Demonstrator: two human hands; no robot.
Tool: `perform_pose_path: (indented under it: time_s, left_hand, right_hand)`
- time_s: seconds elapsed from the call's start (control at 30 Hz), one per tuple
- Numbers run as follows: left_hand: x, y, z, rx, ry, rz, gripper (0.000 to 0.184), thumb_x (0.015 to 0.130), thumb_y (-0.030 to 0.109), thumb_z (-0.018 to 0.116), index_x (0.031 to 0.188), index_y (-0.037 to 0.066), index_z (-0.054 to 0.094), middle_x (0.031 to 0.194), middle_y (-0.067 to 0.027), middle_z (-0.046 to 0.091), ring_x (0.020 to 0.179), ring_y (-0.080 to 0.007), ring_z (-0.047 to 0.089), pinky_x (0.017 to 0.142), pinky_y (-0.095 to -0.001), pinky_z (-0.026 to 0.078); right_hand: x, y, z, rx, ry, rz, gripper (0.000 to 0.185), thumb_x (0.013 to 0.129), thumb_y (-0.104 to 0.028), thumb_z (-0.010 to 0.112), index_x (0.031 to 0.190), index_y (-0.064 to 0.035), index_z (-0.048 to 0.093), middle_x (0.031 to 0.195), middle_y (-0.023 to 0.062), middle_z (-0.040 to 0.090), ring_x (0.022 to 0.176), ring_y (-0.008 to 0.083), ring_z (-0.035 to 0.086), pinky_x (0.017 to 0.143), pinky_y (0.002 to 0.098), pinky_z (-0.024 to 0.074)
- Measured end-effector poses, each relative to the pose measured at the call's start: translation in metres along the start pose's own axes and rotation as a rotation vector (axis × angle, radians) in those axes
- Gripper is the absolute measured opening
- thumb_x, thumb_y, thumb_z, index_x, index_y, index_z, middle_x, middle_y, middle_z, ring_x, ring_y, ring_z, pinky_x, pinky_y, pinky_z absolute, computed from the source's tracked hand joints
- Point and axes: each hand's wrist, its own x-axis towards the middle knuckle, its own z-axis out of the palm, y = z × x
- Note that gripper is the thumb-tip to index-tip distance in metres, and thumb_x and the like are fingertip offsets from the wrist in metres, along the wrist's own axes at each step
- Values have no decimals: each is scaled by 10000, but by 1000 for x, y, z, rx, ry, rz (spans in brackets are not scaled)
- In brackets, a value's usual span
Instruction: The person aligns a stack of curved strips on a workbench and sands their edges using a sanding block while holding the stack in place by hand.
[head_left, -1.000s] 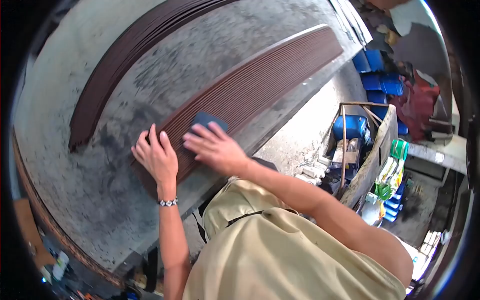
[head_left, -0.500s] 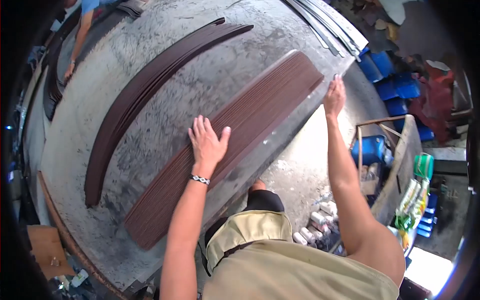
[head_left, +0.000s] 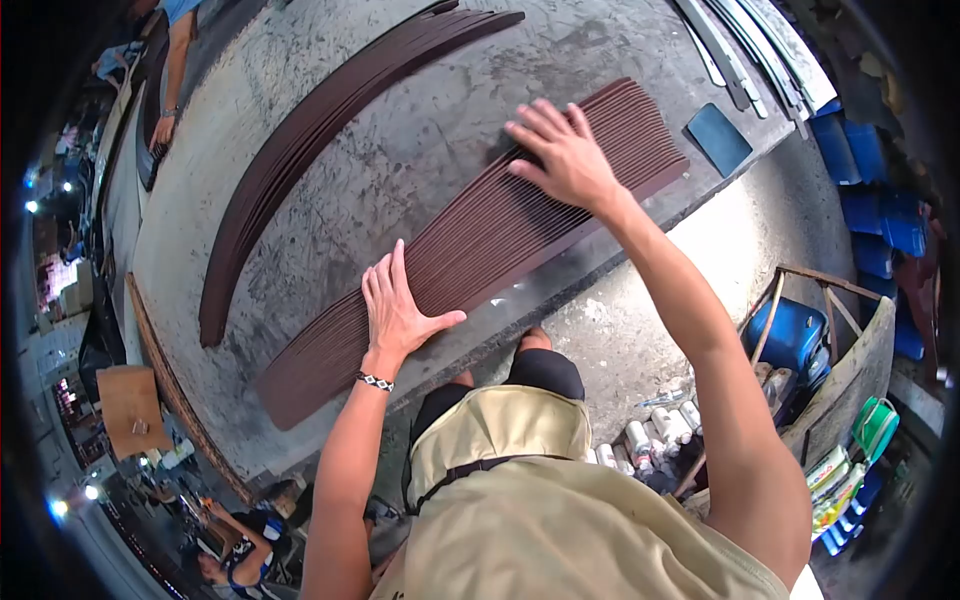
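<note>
Thin, matte brown strips are fanned diagonally across a grey worktop, near its edge; a long, ribbed band is formed by their overlapping layers, tapered to a rounded end at lower left and stepped like fine pleats at upper right. The left hand is laid over the band's lower half, palm down and ungrasping, its thumb stretched out toward the near edge. A patterned bracelet is worn at that wrist. The right hand is held with fingers spread over the upper half, nothing gripped; whether the strips are touched by it cannot be told.

The worktop's smooth surface is scuffed and streaked with dark marks. Beyond the strips, a curved stack of similar brown pieces is bent like a bow. Just beside the band's upper right end, a flat, dark blue-green pad, roughly rectangular with rounded corners, is placed. Farther along, long pale strips are laid at the corner. At upper left, a dark piece is touched by another person's hand.
</note>
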Motion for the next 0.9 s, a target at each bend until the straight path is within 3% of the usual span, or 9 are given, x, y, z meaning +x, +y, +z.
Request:
perform_pose_path:
  time_s: [0.07,0.13,0.2,0.33,0.47,0.53,0.6,0.73,0.9]
  left_hand:
    - [-13,13,5,23,9,-23,1454,696,752,905,1738,-21,249,1572,-261,461,1463,-448,445,1311,-646,257]
    - [-29,29,11,25,16,-62,1408,713,629,935,1752,-7,231,1612,-259,427,1553,-448,382,1356,-654,186]
    - [-29,29,17,15,11,-79,1400,731,611,938,1758,-6,213,1647,-254,402,1583,-443,347,1356,-656,172]
    - [-33,32,25,33,40,-101,1371,747,637,923,1756,11,238,1693,-247,389,1617,-432,328,1357,-654,177]
    - [-28,27,23,2,36,-113,1396,742,692,915,1764,23,240,1725,-233,367,1646,-425,293,1364,-644,158]
    - [-22,22,23,23,42,-121,1399,741,714,907,1763,26,245,1729,-230,367,1652,-422,290,1367,-642,155]
    - [-24,25,21,43,23,-122,1395,756,728,891,1762,17,238,1736,-236,355,1658,-424,281,1367,-648,148]
    - [-29,30,26,77,-7,-142,1379,798,709,869,1765,-6,196,1761,-268,307,1670,-450,248,1364,-663,129]
    - [-34,35,29,81,9,-142,1368,841,719,824,1768,-32,153,1797,-298,240,1687,-472,200,1364,-671,102]
  right_hand:
    - [3,-16,-20,39,-256,49,641,1077,-578,644,1513,-109,674,1480,131,672,1513,310,525,1349,625,252]
    - [-23,-13,-32,74,-210,9,633,1086,-584,626,1509,-116,676,1462,125,672,1506,306,527,1352,612,254]
    - [-48,-12,-38,56,-55,-72,609,1102,-573,605,1500,-118,678,1460,113,664,1510,299,523,1353,592,257]
    - [-47,-1,-29,50,-140,-11,574,1098,-541,628,1505,-139,679,1525,101,640,1539,307,504,1350,589,261]
    - [-48,22,-55,28,169,223,492,1061,-406,727,1465,-127,699,1538,115,653,1501,352,540,1300,573,316]
    - [-69,98,-66,-87,467,418,453,1028,-291,780,1428,-88,716,1528,147,682,1483,385,564,1254,565,362]
    - [-110,177,-65,-129,454,702,642,1120,-515,615,1616,-107,588,1692,168,548,1596,387,462,1303,592,300]
    - [-139,211,-61,-190,-23,580,779,1127,-636,535,1722,-140,449,1803,173,386,1702,362,283,1357,607,205]
    - [-133,232,-64,-328,132,549,504,1116,-425,662,1538,-149,668,1546,132,680,1444,333,627,1164,504,491]
